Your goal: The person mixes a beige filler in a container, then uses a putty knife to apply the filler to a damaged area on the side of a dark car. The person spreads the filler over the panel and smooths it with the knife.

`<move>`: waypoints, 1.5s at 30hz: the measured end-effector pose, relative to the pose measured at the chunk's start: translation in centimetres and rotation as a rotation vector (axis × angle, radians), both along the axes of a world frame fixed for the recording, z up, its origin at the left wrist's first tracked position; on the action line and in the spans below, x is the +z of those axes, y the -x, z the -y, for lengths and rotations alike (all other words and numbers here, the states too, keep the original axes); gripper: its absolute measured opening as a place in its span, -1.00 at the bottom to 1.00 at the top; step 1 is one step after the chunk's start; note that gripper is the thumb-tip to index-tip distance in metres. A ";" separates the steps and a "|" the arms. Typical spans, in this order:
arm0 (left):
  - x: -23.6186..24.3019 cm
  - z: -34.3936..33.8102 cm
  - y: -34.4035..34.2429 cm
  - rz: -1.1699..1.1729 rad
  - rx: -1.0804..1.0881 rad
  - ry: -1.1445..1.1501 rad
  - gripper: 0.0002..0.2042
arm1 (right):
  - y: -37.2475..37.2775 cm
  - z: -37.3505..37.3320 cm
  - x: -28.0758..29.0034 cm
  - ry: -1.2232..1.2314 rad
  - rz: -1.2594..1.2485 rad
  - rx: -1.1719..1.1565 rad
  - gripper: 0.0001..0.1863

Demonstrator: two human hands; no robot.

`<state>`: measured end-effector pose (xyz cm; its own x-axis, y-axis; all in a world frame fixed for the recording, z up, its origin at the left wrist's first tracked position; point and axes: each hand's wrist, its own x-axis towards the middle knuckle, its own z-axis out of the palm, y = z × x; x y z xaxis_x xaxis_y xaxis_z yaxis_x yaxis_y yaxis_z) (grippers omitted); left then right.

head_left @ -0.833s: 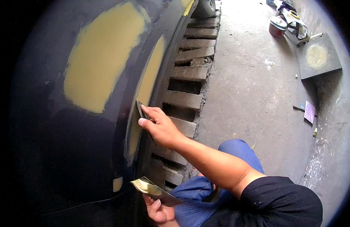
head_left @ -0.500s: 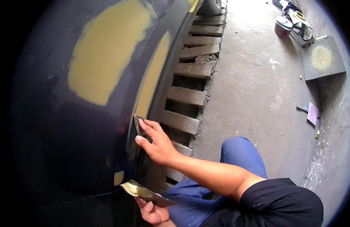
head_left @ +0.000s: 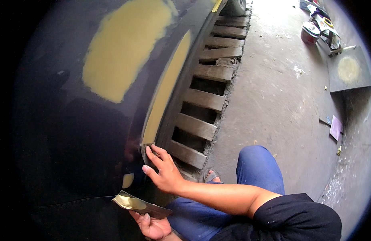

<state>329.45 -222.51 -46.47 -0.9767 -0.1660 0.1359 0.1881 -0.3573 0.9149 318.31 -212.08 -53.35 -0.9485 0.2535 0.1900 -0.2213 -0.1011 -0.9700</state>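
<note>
r hand (head_left: 168,173), pinching dk scraper (head_left: 145,153), is nearer than l hand (head_left: 152,229), pinching plate (head_left: 154,210) w/ paste (head_left: 127,200), to long yellow strip (head_left: 164,90) running off to its 1 o'clock.

The person wears a black short-sleeved top (head_left: 300,215); blue trousers (head_left: 259,170); a grey open-toed sandal (head_left: 212,176); left hand (head_left: 153,227) and right hand (head_left: 166,172) bare.

The floor slats (head_left: 202,99) lie between the car (head_left: 101,132) and the bucket (head_left: 309,35).
</note>
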 end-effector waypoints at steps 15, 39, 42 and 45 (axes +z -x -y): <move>3.3 -7.0 2.2 0.126 0.098 0.027 -0.32 | -4.5 -12.6 1.2 0.158 -0.525 0.710 -0.55; 3.4 -3.6 0.7 -0.215 0.260 0.352 -0.36 | 2.5 -8.0 -0.9 -0.337 -0.132 -0.027 -0.38; 3.4 -2.6 0.0 -0.184 0.308 0.296 -0.36 | 2.3 -4.4 0.4 -0.279 -0.079 -0.069 -0.40; 3.5 -2.0 -0.5 -0.154 0.350 0.314 -0.37 | 0.9 -1.4 0.2 -0.253 -0.093 -0.064 -0.38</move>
<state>329.94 -220.47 -42.93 -0.8342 -0.4088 0.3700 0.3887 0.0401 0.9205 317.40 -210.64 -53.15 -0.9074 0.2458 0.3408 -0.3091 0.1590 -0.9376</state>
